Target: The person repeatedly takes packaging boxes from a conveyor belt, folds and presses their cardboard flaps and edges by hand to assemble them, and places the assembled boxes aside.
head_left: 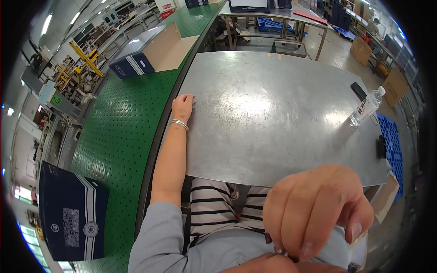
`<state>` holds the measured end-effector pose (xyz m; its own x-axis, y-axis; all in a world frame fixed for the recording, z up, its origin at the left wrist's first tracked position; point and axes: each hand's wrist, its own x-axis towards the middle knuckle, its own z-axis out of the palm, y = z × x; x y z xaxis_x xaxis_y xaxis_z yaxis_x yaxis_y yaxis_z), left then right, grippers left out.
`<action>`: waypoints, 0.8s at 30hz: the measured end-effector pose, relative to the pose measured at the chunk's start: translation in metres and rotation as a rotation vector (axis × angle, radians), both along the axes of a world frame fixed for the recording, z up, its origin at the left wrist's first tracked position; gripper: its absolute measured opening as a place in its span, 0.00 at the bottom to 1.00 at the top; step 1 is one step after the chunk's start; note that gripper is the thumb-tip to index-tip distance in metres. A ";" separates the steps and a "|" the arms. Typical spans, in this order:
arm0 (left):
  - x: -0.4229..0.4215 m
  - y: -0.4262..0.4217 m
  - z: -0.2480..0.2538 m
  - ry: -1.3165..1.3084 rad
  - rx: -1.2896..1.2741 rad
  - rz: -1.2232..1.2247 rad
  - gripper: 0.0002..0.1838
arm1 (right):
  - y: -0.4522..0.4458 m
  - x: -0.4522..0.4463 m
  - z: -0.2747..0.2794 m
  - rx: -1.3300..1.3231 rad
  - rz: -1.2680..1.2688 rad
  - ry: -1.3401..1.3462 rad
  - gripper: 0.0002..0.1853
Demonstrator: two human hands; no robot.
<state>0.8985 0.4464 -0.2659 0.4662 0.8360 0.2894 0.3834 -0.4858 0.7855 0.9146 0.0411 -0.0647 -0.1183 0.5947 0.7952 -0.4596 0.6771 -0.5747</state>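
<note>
My left hand [183, 107] rests at the left edge of a bare metal table [255, 150], fingers curled in and nothing seen in them. Silver bangles [180, 123] circle that wrist. Close to the camera, my right hand [316, 209] is raised over my lap with its fingers bent downward. The inside of its grip is hidden, so I cannot make out whether it holds something. A patch of skin shows just under its fingertips at the bottom edge. Neither hand touches the clear plastic bottle [366, 107] standing on the table's right side.
To the left runs a green perforated conveyor [119, 118]. On it stand a navy box with white stripes [75, 214] nearby and an opened navy box [136, 54] farther off. A black object [358, 91] lies beside the bottle. A blue plastic pallet [392, 150] is on the floor at right.
</note>
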 end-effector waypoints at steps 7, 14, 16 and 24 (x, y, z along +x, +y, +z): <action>0.004 -0.008 -0.005 -0.017 0.025 -0.009 0.18 | -0.010 0.000 0.001 -0.025 -0.101 0.049 0.15; -0.007 0.004 -0.003 -0.026 0.021 0.001 0.18 | 0.007 -0.008 -0.002 -0.024 -0.331 0.063 0.12; -0.009 0.004 -0.002 -0.037 0.023 0.001 0.18 | 0.010 -0.008 0.000 -0.005 -0.383 0.040 0.12; -0.033 0.015 0.018 -0.052 -0.036 -0.059 0.18 | 0.022 -0.050 0.018 0.245 -1.173 -0.614 0.11</action>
